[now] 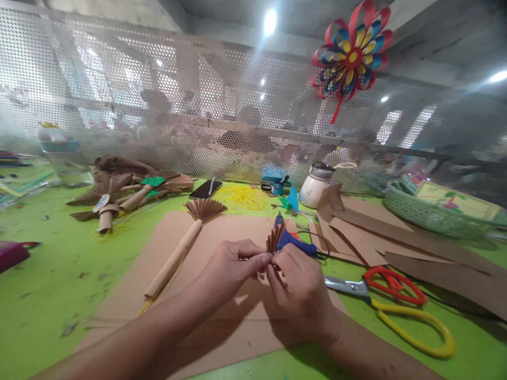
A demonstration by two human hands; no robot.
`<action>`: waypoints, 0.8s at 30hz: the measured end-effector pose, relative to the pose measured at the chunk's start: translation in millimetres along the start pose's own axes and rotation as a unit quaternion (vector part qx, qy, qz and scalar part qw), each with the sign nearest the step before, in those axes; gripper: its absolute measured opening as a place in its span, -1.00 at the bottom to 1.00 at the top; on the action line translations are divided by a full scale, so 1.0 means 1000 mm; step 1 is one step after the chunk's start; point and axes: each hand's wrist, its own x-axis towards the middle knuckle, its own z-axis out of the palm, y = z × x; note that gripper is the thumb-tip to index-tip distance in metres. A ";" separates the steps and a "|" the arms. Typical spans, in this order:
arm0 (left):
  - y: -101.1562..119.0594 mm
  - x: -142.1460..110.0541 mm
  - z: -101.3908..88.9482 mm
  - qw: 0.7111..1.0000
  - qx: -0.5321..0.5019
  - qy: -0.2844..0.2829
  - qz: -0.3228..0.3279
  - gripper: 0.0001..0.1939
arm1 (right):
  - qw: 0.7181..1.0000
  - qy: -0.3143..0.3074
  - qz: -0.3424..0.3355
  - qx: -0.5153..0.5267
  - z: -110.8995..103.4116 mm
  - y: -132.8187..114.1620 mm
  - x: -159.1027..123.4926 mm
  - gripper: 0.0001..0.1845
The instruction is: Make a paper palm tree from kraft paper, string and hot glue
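Between my two hands is a small pleated fan of brown paper [274, 238], its folds spreading upward. My left hand [241, 259] pinches the fan's lower end between thumb and fingers. From the other side, my right hand [301, 274] grips the same end, its fingers curled. Just behind the fan lies a blue glue gun [295, 243], partly covered by the fan and my right hand. A rolled paper tube [174, 258] with a larger pleated fan [205, 209] at its top rests on the cardboard sheet [225, 327] to the left. Yellow string trails from the tube.
Scissors [390, 295] with red and yellow handles lie right of my right hand. Brown paper pieces [368, 237] and a green basket [428, 211] are beyond. Finished paper pieces [106, 208], a phone [206, 189], yellow strings [243, 196] and a white jug [315, 187] stand along the back.
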 end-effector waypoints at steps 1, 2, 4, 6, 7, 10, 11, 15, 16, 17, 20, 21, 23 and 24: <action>0.001 0.000 0.000 1.000 -0.006 -0.003 -0.010 -0.75 | 1.000 0.000 0.003 0.005 0.000 0.000 0.000 -0.72; 0.003 0.000 -0.001 1.000 -0.013 -0.005 -0.021 -0.75 | 1.000 -0.002 0.007 0.011 0.001 0.001 0.000 -0.72; 0.004 -0.001 -0.001 0.999 -0.031 -0.005 -0.039 -0.74 | 1.000 -0.007 0.017 0.021 0.002 0.002 0.000 -0.73; 0.004 -0.002 -0.001 0.997 -0.047 -0.007 -0.056 -0.75 | 0.999 -0.013 0.029 0.032 0.002 0.002 0.000 -0.74; 0.004 -0.003 -0.001 0.997 -0.055 -0.008 -0.063 -0.76 | 0.999 -0.016 0.035 0.038 0.002 0.002 0.000 -0.74; 0.001 -0.003 -0.001 0.995 -0.070 -0.016 -0.074 -0.77 | 0.996 -0.025 0.056 0.058 0.001 0.002 -0.001 -0.77; 0.000 -0.003 -0.002 0.994 -0.071 -0.019 -0.076 -0.77 | 0.996 -0.027 0.061 0.062 0.001 0.001 -0.001 -0.77; -0.001 -0.002 -0.002 0.994 -0.076 -0.022 -0.071 -0.75 | 0.995 -0.035 0.067 0.059 0.000 0.001 -0.001 -0.78; -0.002 -0.002 -0.002 0.994 -0.083 -0.023 -0.068 -0.74 | 0.996 -0.036 0.067 0.056 0.000 0.001 -0.001 -0.78; -0.002 -0.001 -0.001 0.993 -0.090 -0.023 -0.065 -0.73 | 0.996 -0.038 0.067 0.052 0.001 0.001 -0.001 -0.78; -0.005 -0.001 0.000 0.991 -0.117 -0.027 -0.063 -0.74 | 0.996 -0.035 0.071 0.040 0.001 0.000 0.000 -0.77; -0.006 -0.001 0.000 0.989 -0.127 -0.026 -0.065 -0.75 | 0.996 -0.034 0.073 0.040 0.001 0.000 0.001 -0.78; -0.008 -0.001 0.000 0.987 -0.145 -0.024 -0.070 -0.80 | 0.995 -0.035 0.076 0.048 0.001 -0.001 0.002 -0.80; -0.009 -0.001 0.000 0.985 -0.154 -0.022 -0.071 -0.81 | 0.995 -0.036 0.078 0.052 0.001 -0.002 0.002 -0.81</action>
